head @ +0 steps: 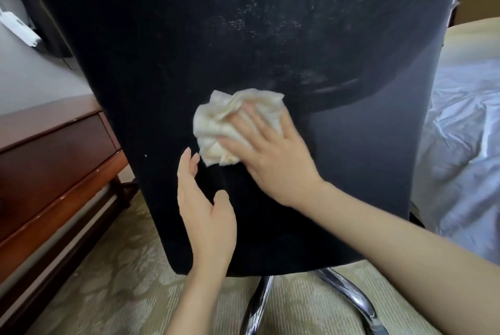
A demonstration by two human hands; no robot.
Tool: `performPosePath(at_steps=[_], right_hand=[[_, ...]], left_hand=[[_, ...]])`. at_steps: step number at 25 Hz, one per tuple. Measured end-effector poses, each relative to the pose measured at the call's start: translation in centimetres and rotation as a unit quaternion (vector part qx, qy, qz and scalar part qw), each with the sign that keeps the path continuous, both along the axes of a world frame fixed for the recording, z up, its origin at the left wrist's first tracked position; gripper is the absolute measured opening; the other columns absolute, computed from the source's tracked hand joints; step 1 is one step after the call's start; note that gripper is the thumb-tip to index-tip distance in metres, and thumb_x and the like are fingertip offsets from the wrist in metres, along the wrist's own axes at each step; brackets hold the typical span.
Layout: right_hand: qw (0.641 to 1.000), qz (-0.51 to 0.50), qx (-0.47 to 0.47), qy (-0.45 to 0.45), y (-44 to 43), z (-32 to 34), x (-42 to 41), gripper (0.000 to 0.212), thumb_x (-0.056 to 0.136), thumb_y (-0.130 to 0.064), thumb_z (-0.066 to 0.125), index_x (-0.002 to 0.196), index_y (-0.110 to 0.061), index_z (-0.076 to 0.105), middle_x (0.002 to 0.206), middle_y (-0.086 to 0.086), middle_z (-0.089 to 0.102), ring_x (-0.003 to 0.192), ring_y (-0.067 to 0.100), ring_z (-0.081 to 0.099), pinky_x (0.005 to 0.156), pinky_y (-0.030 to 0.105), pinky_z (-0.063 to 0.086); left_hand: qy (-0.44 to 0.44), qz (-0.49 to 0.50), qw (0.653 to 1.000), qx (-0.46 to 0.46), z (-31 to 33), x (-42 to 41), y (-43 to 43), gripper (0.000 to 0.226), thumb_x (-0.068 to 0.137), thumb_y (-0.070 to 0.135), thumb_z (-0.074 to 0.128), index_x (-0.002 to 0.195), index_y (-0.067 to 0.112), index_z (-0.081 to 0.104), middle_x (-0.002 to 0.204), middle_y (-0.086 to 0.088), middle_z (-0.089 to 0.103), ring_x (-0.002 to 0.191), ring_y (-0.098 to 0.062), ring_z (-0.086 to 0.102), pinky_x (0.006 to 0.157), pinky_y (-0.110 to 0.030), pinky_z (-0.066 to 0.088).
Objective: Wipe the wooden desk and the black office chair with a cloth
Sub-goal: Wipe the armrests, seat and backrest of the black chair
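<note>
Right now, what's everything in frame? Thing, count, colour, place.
office chair: 1, black with pale dusty specks, its back fills the centre
cloth: 1, cream, crumpled against the chair back, centre
desk: 1, reddish-brown wood with a drawer front, left edge
chair base: 1, chrome, bottom centre below the chair
carpet: 1, beige patterned, floor across the bottom
bedding: 1, white and rumpled, right edge
left hand: 1, fingers straight, in front of the chair back just below-left of the cloth; contact unclear
right hand: 1, fingers spread flat, pressing the cloth onto the chair
</note>
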State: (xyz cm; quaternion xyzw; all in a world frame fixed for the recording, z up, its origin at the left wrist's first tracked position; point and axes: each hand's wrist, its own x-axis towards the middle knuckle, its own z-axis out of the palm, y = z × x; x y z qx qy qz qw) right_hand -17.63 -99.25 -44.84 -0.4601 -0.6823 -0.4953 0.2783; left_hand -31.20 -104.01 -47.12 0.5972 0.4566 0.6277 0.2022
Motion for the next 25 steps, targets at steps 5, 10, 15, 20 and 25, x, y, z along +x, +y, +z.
performPosePath(at_steps=[5,10,15,20,25], right_hand=[[0.952,-0.068,-0.197,-0.223,-0.9,-7.6,-2.9,0.056,0.095,-0.036,0.04,0.149,-0.026,0.026,0.16,0.002,0.012,0.147,0.025,0.008,0.115,0.05,-0.006],[0.923,-0.065,-0.264,-0.274,-2.4,-13.4,-0.2,0.06,0.093,-0.038,0.049,0.149,-0.029,0.027,0.161,0.001,0.005,0.148,0.021,0.001,0.109,0.051,-0.018],[0.932,-0.068,-0.2,-0.295,-3.0,-12.2,5.1,0.054,0.08,-0.042,0.066,0.132,-0.042,0.052,0.151,-0.008,0.037,0.143,0.016,0.026,0.117,0.051,-0.009],[0.969,-0.05,-0.075,-0.23,-4.2,-4.8,9.1,0.052,0.08,-0.032,0.064,0.131,-0.033,0.055,0.144,-0.004,0.047,0.137,0.022,0.03,0.115,0.054,0.002],[0.988,-0.082,0.027,-0.128,-4.1,3.0,11.0,0.044,0.093,-0.029,0.044,0.138,-0.031,0.047,0.149,0.003,0.041,0.139,0.026,0.029,0.111,0.061,0.007]], left_hand=[[0.044,-0.002,0.999,0.014,0.2,-0.6,-0.5,0.075,0.088,-0.006,0.046,0.148,0.032,0.023,0.153,0.017,0.022,0.141,0.001,0.017,0.119,-0.034,0.018],[0.107,-0.062,0.992,-0.022,0.1,-0.3,-0.7,0.094,0.083,-0.013,0.044,0.144,0.046,0.005,0.152,0.027,-0.007,0.143,0.003,-0.006,0.121,-0.044,0.006],[0.162,-0.096,0.982,-0.025,0.7,2.1,-1.0,0.093,0.085,-0.007,0.044,0.139,0.048,-0.009,0.145,0.031,-0.022,0.139,0.005,-0.022,0.119,-0.037,-0.009],[0.181,-0.115,0.977,0.016,2.7,4.0,-0.9,0.089,0.088,-0.001,0.044,0.144,0.041,-0.011,0.149,0.026,-0.025,0.137,0.004,-0.028,0.115,-0.031,-0.017],[0.151,-0.095,0.984,0.024,4.3,3.9,-0.6,0.092,0.085,-0.007,0.043,0.15,0.035,-0.006,0.156,0.018,-0.019,0.14,-0.001,-0.025,0.115,-0.033,-0.015]])
